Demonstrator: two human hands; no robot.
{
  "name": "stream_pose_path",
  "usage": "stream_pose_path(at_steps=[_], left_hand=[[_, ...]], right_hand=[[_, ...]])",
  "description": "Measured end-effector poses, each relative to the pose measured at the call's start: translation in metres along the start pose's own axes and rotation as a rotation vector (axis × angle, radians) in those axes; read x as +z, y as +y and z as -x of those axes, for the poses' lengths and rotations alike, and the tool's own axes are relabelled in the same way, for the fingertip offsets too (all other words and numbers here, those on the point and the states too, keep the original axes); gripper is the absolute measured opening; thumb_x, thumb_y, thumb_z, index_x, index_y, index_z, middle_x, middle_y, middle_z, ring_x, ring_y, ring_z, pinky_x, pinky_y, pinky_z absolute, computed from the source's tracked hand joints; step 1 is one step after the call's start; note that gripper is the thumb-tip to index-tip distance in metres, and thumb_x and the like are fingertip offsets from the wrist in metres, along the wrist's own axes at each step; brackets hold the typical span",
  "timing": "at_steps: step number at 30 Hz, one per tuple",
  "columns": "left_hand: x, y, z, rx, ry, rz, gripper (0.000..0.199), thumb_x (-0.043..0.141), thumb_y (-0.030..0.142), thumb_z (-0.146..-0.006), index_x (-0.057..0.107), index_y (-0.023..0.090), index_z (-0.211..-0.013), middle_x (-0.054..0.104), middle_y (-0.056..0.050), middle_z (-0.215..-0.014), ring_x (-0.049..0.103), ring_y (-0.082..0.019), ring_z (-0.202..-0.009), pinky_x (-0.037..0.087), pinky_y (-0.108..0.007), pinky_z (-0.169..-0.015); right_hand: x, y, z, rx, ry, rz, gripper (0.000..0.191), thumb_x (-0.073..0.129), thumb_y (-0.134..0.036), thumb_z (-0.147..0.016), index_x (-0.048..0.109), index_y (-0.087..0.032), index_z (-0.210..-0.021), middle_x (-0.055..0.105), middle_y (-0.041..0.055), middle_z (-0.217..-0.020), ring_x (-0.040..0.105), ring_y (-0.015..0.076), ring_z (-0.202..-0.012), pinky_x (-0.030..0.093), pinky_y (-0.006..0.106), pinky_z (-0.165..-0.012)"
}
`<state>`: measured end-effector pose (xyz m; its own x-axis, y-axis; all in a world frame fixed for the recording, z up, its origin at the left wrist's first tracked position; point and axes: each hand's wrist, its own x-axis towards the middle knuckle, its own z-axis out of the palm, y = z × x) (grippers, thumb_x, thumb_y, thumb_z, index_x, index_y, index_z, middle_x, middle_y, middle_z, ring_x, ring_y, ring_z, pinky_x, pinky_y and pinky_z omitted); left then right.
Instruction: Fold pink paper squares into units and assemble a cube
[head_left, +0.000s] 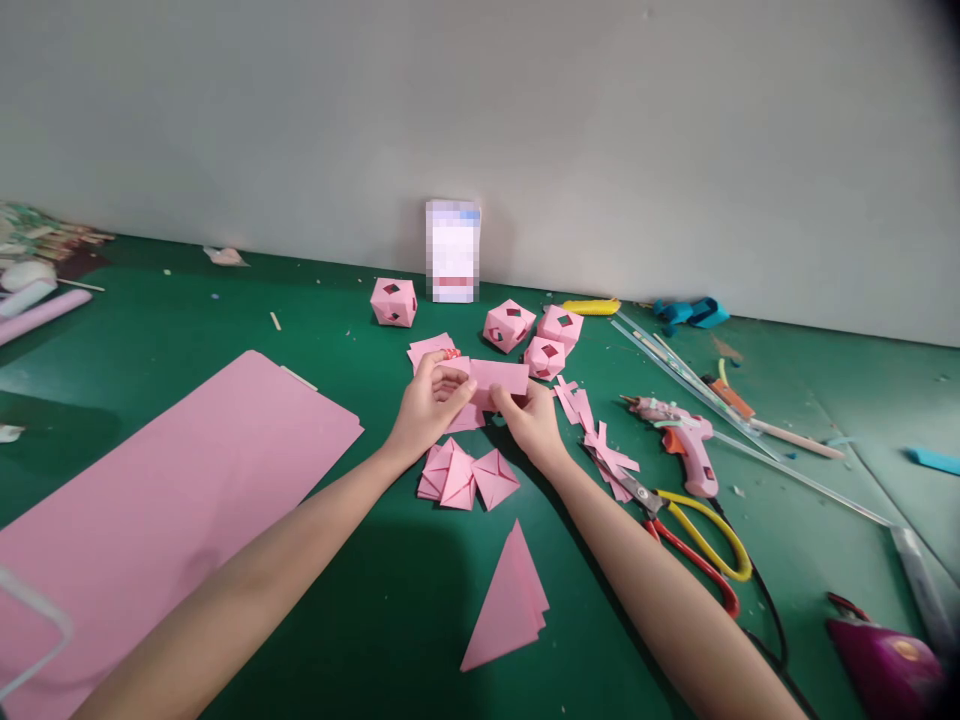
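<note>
Between both hands is a piece of pink paper (pixel 500 375) with a straight upper edge. My left hand (pixel 435 395) pinches its left end, thumb in front. At the right end, my right hand (pixel 527 415) grips it with the thumb pressed on its face. More pink paper pieces (pixel 431 350) lie behind and under my left hand. Nearer to me rest several folded pink paper units (pixel 459 475) with creased flaps. A pink paper triangle stack (pixel 508 605) lies between my forearms. Just beyond the hands sit pink paper cubes with diamond holes (pixel 509 326).
Large pink sheets (pixel 187 480) cover the left side. To the right are paper scraps (pixel 600 445), scissors (pixel 697 540) with red and yellow handles, a pink glue gun (pixel 679 435) with its cord, and clear glue sticks (pixel 697 385). A phone (pixel 453 250) leans on the wall.
</note>
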<state>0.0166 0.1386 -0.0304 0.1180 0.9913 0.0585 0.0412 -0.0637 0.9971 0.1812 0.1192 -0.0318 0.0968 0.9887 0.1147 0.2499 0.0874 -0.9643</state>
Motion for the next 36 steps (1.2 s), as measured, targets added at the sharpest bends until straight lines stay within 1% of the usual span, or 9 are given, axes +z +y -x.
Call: stream_pose_path(at_steps=[3,7,14,19,25,27,29,32,36], left_hand=[[0.0001,-0.0021,0.0005,0.016,-0.043,-0.061,0.053,0.074,0.029,-0.08,0.047,0.022,-0.124,0.071,-0.002,-0.093,0.069,-0.017,-0.084,0.053,-0.029,-0.076],[0.0007,-0.0022,0.0017,0.032,-0.032,-0.125,0.053,0.073,0.023,-0.078,0.047,0.022,-0.124,0.07,0.001,-0.084,0.069,-0.017,-0.08,0.052,-0.029,-0.075],[0.0016,-0.0002,0.0015,0.049,0.009,-0.153,0.047,0.07,0.017,-0.076,0.05,0.023,-0.118,0.07,0.002,-0.082,0.068,-0.015,-0.075,0.052,-0.028,-0.073],[-0.001,-0.0028,-0.0021,-0.006,0.041,-0.022,0.041,0.067,0.017,-0.08,0.047,0.021,-0.115,0.069,0.002,-0.081,0.067,-0.014,-0.069,0.053,-0.028,-0.069],[-0.0012,0.0011,0.0001,-0.054,0.013,0.12,0.044,0.069,0.038,-0.088,0.046,0.02,-0.121,0.071,-0.004,-0.095,0.072,-0.016,-0.078,0.058,-0.031,-0.072],[-0.0019,0.002,0.0007,-0.035,0.0,0.106,0.047,0.072,0.039,-0.086,0.047,0.021,-0.121,0.071,-0.005,-0.1,0.072,-0.017,-0.084,0.057,-0.03,-0.075],[-0.0028,0.0023,0.0011,0.002,-0.016,0.073,0.046,0.075,0.037,-0.084,0.05,0.021,-0.12,0.07,-0.003,-0.095,0.071,-0.017,-0.085,0.056,-0.029,-0.077],[-0.0039,0.0019,0.0013,0.037,-0.033,0.034,0.042,0.076,0.035,-0.083,0.053,0.02,-0.116,0.066,0.002,-0.081,0.069,-0.015,-0.077,0.054,-0.027,-0.073],[-0.0046,0.0008,0.0011,0.034,-0.057,0.031,0.045,0.077,0.033,-0.082,0.053,0.02,-0.118,0.066,0.002,-0.082,0.068,-0.014,-0.078,0.054,-0.027,-0.075]], right_hand=[[0.0006,-0.0014,0.0008,-0.047,-0.059,0.138,0.027,0.059,-0.042,-0.084,0.064,-0.018,-0.071,0.066,0.002,-0.064,0.055,0.0165,-0.057,0.04,0.027,-0.054],[0.0014,-0.0039,0.0015,-0.057,-0.049,0.2,0.025,0.059,-0.038,-0.08,0.058,-0.019,-0.064,0.058,-0.0006,-0.057,0.047,0.014,-0.053,0.033,0.026,-0.05],[0.0013,-0.0026,0.0017,0.034,0.024,0.004,0.021,0.059,-0.037,-0.078,0.061,-0.02,-0.067,0.064,0.0016,-0.062,0.057,0.0181,-0.058,0.044,0.028,-0.055],[-0.002,-0.0048,-0.0012,0.066,0.143,-0.098,0.027,0.057,-0.039,-0.079,0.054,-0.022,-0.058,0.059,0.0018,-0.058,0.054,0.017,-0.058,0.046,0.029,-0.057],[-0.0003,0.0016,-0.001,0.002,0.003,0.001,0.037,0.061,-0.053,-0.087,0.069,-0.018,-0.077,0.069,0.004,-0.071,0.062,0.0198,-0.067,0.048,0.03,-0.062],[0.0,0.0034,0.0003,-0.015,-0.055,0.064,0.036,0.061,-0.051,-0.088,0.071,-0.018,-0.078,0.068,0.0032,-0.069,0.061,0.0195,-0.066,0.046,0.029,-0.06],[-0.0001,0.0032,0.0016,-0.035,-0.083,0.115,0.032,0.062,-0.047,-0.088,0.073,-0.017,-0.081,0.069,0.0025,-0.068,0.059,0.018,-0.063,0.044,0.029,-0.058],[-0.0002,-0.0002,0.0027,-0.065,-0.057,0.152,0.027,0.063,-0.041,-0.086,0.074,-0.017,-0.081,0.07,0.0029,-0.071,0.057,0.0164,-0.061,0.042,0.028,-0.058],[0.0004,-0.0041,0.0035,-0.066,-0.015,0.164,0.025,0.066,-0.041,-0.084,0.074,-0.017,-0.083,0.072,0.0044,-0.072,0.058,0.0171,-0.06,0.042,0.028,-0.057]])
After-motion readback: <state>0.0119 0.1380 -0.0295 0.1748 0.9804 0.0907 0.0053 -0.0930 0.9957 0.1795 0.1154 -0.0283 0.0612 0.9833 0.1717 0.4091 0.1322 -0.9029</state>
